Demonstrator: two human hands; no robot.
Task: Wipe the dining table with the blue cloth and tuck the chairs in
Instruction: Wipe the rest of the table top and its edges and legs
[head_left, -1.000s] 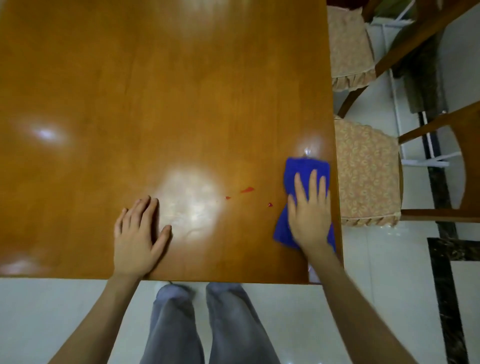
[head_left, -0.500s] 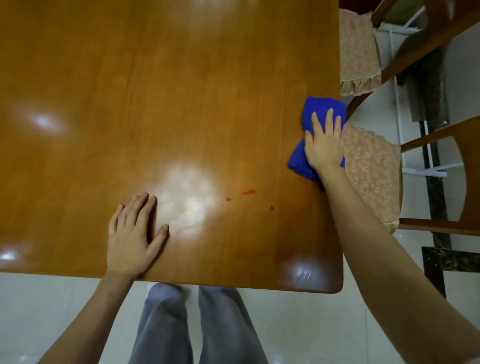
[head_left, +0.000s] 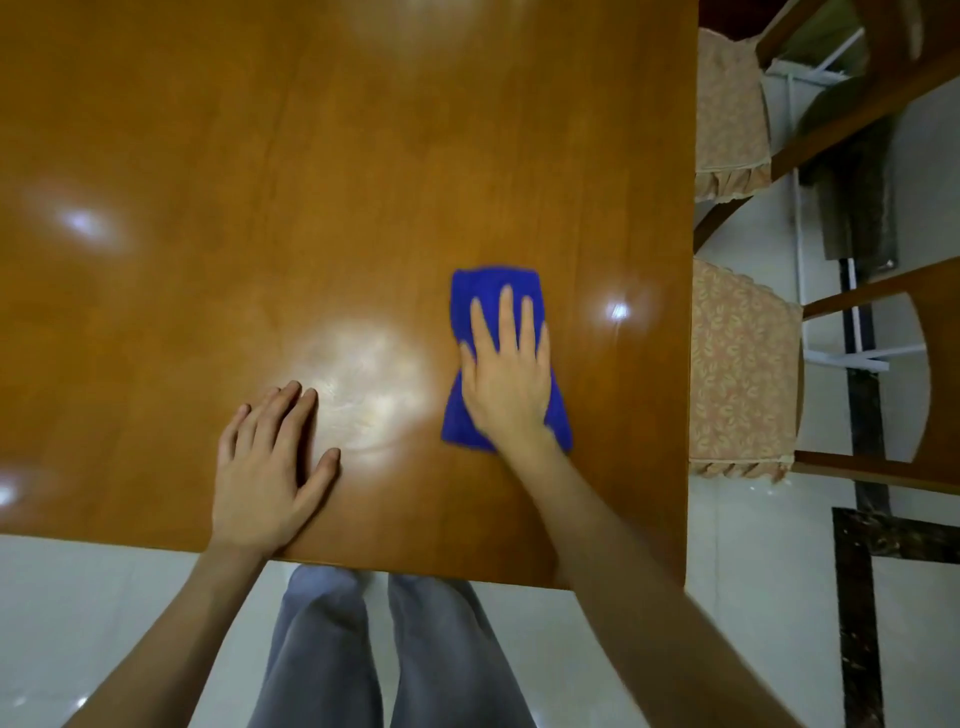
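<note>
Right hand (head_left: 506, 384), fingers straight and slightly spread, presses soft blue cloth (head_left: 496, 291) flat on glossy dining table (head_left: 311, 156); limp, bunches easily, so keep the palm centred.

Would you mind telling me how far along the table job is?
Wiped area so far cannot be told. In hand: right hand presses the blue cloth flat on the table, left hand resting nearby. Left: the near chair and far chair stand untucked, seats exposed.
</note>
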